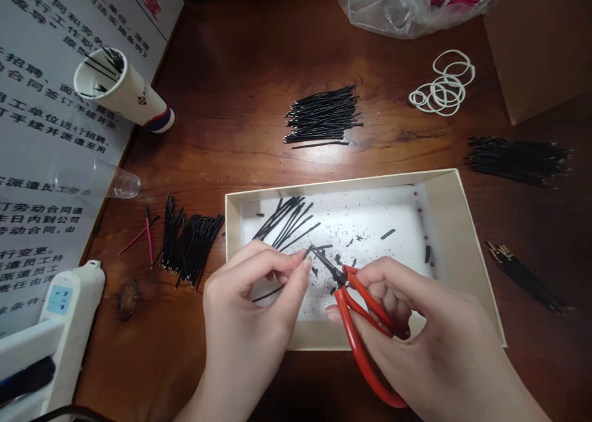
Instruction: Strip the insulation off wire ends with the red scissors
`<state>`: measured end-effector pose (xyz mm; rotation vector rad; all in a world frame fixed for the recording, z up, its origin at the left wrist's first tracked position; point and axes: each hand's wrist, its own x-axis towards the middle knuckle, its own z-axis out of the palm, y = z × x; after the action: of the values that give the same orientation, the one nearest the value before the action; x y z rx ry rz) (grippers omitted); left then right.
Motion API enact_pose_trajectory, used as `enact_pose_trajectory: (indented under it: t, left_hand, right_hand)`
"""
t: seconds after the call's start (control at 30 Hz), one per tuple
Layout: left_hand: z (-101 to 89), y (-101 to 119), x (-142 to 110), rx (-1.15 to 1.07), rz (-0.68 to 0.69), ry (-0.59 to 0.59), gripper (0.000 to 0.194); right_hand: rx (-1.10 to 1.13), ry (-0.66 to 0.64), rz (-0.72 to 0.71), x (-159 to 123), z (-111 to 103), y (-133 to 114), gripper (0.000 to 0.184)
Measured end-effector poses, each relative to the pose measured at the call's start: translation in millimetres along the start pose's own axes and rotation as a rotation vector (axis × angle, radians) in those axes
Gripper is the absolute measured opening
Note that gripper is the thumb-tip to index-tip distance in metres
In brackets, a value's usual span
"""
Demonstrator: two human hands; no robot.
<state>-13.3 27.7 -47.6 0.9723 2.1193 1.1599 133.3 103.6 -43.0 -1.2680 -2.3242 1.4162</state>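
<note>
Over a shallow box [476, 243] my left hand [259, 292] pinches a thin black wire [268, 295] between thumb and fingertips. My right hand [416, 311] is wrapped round the red handles of a pair of scissors [363, 348]. The slim metal blades point left, with their tips right at the wire's end by my left fingertips. Whether the blades touch the wire is too small to tell. Several loose black wires [287, 221] lie in the box's left part, and small black scraps [350, 242] are scattered over its white floor.
Bundles of black wires lie behind the box [324, 116], left of it [192, 246] and on the right [518, 160]. A paper cup [134, 95] holding wires, a clear cup [127, 183] and a power strip [74, 305] stand left. White rubber bands [444, 89] and a plastic bag [393, 8] lie behind.
</note>
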Motion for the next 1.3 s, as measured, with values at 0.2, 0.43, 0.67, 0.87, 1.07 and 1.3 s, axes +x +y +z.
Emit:
enact_pose_trajectory:
  t: [0.2,0.43,0.67,0.87,1.07,1.3]
  left_hand:
    - [0.1,-1,-1,-0.014,0.003,-0.002,0.016]
    - [-1.0,1,-1,0.050,-0.025,0.027,0.017]
    - [0.2,1,-1,0.035,-0.031,0.042,0.017]
    - [0.0,0,0,0.028,-0.045,0.037,0.016]
    - [-0.8,-1,-2,0.032,-0.026,0.038,0.018]
    - [-2.6,4,-2,-0.016,-0.099,0.004,0.019]
  right_hand:
    - [0.011,-0.010,0.031,-1,0,0,0.022]
    - [0.047,0.006,0.028,-1,0,-1,0.022]
    - [0.016,0.018,-0.005,-2,1,1,0.021]
    - [0.010,-0.028,0.011,-3,2,5,0.017]
    - [0.023,0.053,-0.038,-6,7,13,0.015]
    - [-0.003,0.125,-0.108,-7,3,17,0.016]
